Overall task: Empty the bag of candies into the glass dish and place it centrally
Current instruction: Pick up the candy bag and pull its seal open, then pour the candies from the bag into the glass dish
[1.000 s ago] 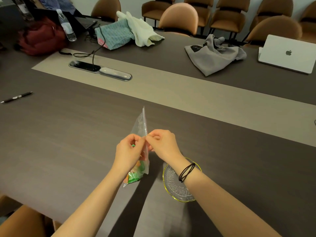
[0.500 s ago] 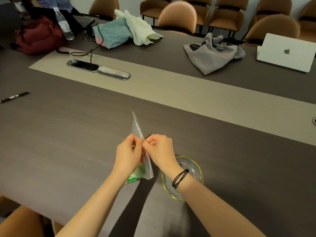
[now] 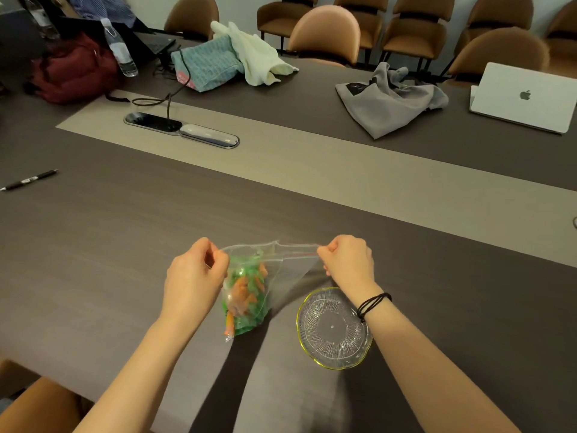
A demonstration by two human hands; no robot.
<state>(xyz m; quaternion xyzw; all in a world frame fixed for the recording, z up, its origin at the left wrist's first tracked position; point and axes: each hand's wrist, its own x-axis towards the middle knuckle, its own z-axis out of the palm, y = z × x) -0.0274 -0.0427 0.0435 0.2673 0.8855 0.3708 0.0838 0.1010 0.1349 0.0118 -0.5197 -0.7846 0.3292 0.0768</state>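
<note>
Hands at the bag mouth, head view. Left hand [image 3: 195, 273] and right hand [image 3: 348, 260] each pinch one lip of the clear plastic bag [image 3: 268, 270], fingers curled tight on the film, so that the mouth is stretched wide between the two sets of fingertips. Candies [image 3: 245, 295], green and orange, hang in the bag's lower corner, below and just inward of the left fingers; the film toward the right fingers looks empty and taut. Glass dish [image 3: 335, 329], clear, ribbed, with a yellow-tinted rim, sits bare on the dark table [image 3: 93, 245] below the right hand, beside the bag and apart from it; the right wrist, which wears a black band [image 3: 373, 304], overlaps its rim in this view. Handling, as a judgement: the bag is thin, limp and slippery, and the load is light but bunched to one side, so pouring probably calls for a grip on the bottom corner beneath the left fingers while one lip stays pinched. The dish is rigid and breakable; it is best moved by its rim, slid or lifted gently.
</note>
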